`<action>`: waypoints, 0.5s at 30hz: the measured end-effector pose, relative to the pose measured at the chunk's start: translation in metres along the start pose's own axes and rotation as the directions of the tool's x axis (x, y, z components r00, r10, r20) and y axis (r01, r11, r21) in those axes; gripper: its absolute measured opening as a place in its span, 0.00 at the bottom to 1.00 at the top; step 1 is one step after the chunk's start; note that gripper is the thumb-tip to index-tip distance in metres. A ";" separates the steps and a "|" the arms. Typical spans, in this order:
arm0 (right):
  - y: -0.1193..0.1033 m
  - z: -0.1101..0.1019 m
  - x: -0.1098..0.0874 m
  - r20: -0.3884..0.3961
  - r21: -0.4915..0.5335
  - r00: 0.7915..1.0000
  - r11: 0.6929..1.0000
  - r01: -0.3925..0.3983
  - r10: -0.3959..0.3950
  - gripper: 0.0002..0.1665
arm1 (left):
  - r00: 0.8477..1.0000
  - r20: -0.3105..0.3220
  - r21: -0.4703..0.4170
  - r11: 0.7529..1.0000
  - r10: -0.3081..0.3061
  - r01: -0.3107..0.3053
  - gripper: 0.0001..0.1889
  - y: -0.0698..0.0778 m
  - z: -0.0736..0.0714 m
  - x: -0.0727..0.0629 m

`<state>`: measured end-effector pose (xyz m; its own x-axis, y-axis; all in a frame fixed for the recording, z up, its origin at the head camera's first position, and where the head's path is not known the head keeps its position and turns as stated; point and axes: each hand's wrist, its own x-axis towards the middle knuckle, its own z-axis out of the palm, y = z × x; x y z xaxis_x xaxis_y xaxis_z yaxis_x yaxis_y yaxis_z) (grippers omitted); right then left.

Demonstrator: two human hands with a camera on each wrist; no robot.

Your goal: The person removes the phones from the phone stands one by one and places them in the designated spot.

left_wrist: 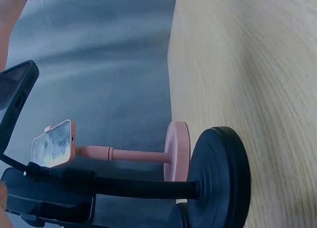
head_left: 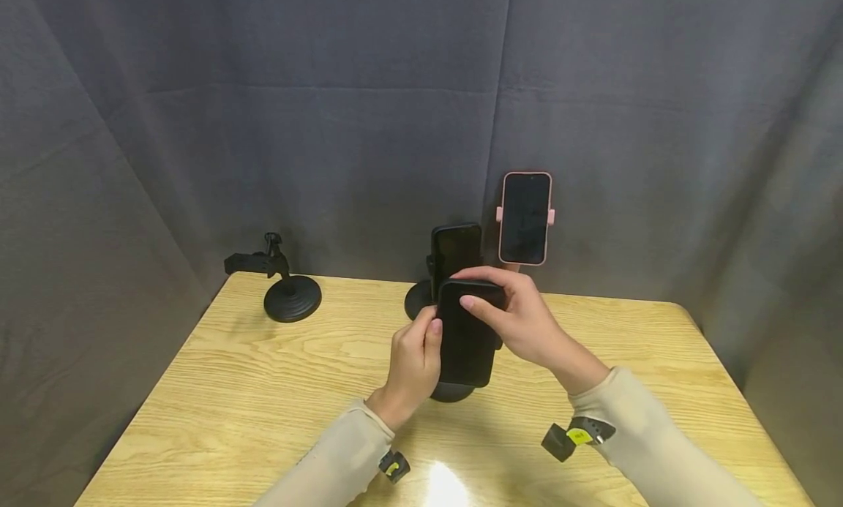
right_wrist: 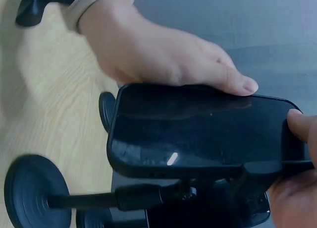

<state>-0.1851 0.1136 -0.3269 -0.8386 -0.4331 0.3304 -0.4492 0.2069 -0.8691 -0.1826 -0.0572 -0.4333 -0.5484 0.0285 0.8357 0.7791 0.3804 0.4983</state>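
Observation:
A black phone (head_left: 466, 346), screen towards me, is held between both hands above the round base (head_left: 451, 393) of a black phone stand. My left hand (head_left: 413, 364) grips its left edge, thumb along the side. With thumb on the screen and fingers over the top edge, my right hand (head_left: 523, 320) pinches the upper right corner. In the right wrist view a black clamp arm (right_wrist: 255, 176) lies against the phone's long edge. The stand's stem (left_wrist: 148, 187) runs to a ball joint (left_wrist: 35, 171) by the phone. Its clamp's far side is hidden.
Just behind, a second black phone (head_left: 454, 251) sits in another black stand. A pink-framed phone (head_left: 525, 218) rises on a pink stand (left_wrist: 141, 156) at the back. A black stand (head_left: 292, 298) with its holder (head_left: 249, 263) stands at the table's (head_left: 263, 404) back left. Grey curtains (head_left: 356, 141) surround it.

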 end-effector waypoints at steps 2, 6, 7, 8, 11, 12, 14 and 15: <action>0.001 0.000 0.001 0.003 0.031 1.000 0.999 0.015 -0.016 0.18 | 1.000 -0.006 -0.005 1.000 -0.002 0.002 0.25 0.000 0.000 0.000; 0.002 -0.001 0.001 -0.001 0.037 0.999 0.998 0.042 -0.042 0.17 | 1.000 -0.007 -0.003 1.000 0.018 -0.018 0.25 -0.001 -0.001 0.000; 0.002 -0.001 0.002 0.001 0.038 0.999 0.998 0.047 -0.047 0.17 | 1.000 -0.007 0.007 1.000 0.026 -0.026 0.25 -0.001 -0.001 0.000; 0.002 -0.002 0.002 0.003 0.035 0.999 0.998 0.052 -0.053 0.17 | 0.999 -0.007 0.015 0.999 0.037 -0.037 0.25 -0.001 -0.002 0.001; 0.001 -0.002 0.003 0.017 0.034 0.998 0.997 0.064 -0.065 0.17 | 0.998 -0.006 0.033 0.998 0.059 -0.059 0.26 -0.002 -0.004 0.001; 0.000 -0.002 0.004 0.022 0.034 0.997 0.997 0.067 -0.068 0.17 | 0.998 -0.005 0.037 0.997 0.063 -0.063 0.26 -0.003 -0.004 0.001; -0.001 -0.002 0.005 0.025 0.029 0.997 0.997 0.071 -0.072 0.16 | 0.998 -0.001 0.031 0.997 0.068 -0.068 0.26 -0.004 -0.005 0.002; -0.001 -0.002 0.005 0.024 0.026 0.997 0.997 0.073 -0.074 0.16 | 0.998 0.003 0.024 0.997 0.067 -0.067 0.27 -0.004 -0.006 0.002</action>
<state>-0.1897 0.1133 -0.3236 -0.7954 -0.4683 0.3846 -0.5014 0.1520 -0.8518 -0.1852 -0.0642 -0.4326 -0.4960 0.0568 0.8665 0.8065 0.3999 0.4354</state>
